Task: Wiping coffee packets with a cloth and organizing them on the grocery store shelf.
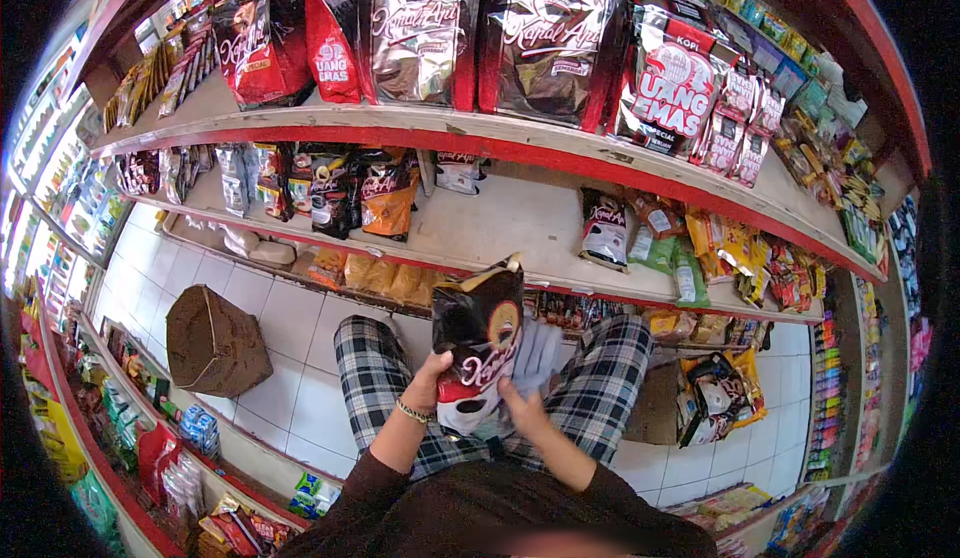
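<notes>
A large black, red and white Kapal Api coffee bag (480, 333) is upright above my lap, in front of the lower shelf. My left hand (433, 384), with a bracelet at the wrist, grips its left side. A folded grey-blue cloth (536, 355) is in my right hand (523, 405), against the bag's right side; it looks slightly blurred. Ahead, the middle shelf (495, 220) holds a white and black coffee bag (604, 228) on the right and an orange coffee bag (388, 196) on the left.
Large coffee bags (420, 32) line the upper shelf, whose red edge (450, 137) juts out ahead. A brown cardboard box (214, 344) stands on the white tiled floor (300, 366) at left. Another box (654, 408), with several coffee packs (716, 396), is at right. Stocked shelves flank me.
</notes>
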`<action>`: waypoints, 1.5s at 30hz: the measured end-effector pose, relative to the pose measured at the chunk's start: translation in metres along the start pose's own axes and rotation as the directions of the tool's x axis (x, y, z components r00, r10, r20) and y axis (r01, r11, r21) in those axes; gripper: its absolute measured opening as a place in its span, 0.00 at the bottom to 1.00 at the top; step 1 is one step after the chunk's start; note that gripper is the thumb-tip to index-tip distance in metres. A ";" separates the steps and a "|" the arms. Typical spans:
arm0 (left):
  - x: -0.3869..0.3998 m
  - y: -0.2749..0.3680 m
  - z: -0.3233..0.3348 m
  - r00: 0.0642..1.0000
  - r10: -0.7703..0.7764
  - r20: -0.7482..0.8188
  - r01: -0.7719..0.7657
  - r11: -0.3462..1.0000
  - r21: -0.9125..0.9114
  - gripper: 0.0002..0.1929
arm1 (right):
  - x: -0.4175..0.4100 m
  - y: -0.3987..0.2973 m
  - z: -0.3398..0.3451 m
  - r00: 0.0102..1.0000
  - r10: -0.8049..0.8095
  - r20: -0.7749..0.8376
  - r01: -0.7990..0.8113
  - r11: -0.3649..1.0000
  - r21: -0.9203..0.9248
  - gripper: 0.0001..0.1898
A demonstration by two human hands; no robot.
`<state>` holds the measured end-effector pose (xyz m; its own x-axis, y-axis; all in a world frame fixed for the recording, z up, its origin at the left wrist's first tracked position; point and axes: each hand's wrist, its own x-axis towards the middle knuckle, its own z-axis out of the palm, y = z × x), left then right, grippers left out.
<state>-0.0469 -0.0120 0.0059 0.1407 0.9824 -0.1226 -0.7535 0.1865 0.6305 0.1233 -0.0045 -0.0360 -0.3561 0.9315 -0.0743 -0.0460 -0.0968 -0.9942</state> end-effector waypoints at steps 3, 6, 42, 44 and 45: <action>0.005 0.000 0.003 1.000 -0.004 0.020 0.005 1.000 -0.019 0.24 | 0.013 -0.007 -0.021 0.906 0.341 0.249 -0.414 0.834 0.365 0.26; 0.010 0.004 0.008 0.999 -0.015 -0.048 0.019 0.997 0.071 0.26 | 0.019 -0.023 -0.021 0.863 0.191 0.467 -0.333 0.911 0.242 0.32; 0.011 -0.010 0.019 0.961 0.262 -0.094 -0.193 0.871 0.452 0.45 | 0.034 -0.067 -0.012 0.941 -0.303 0.148 0.335 0.894 -0.299 0.37; 0.011 -0.008 0.008 0.953 0.266 -0.143 -0.192 0.899 0.393 0.45 | 0.028 -0.062 -0.009 0.905 -0.371 0.207 0.422 0.844 -0.331 0.36; 0.011 -0.005 0.003 0.945 0.265 -0.190 -0.191 0.923 0.334 0.44 | 0.026 -0.061 -0.006 0.862 -0.433 0.264 0.504 0.787 -0.355 0.36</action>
<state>-0.0394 -0.0026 0.0037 -0.1887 0.9774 -0.0950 -0.5082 -0.0144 0.8611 0.1223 0.0278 0.0223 -0.5331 0.7522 0.3873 0.1157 0.5182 -0.8474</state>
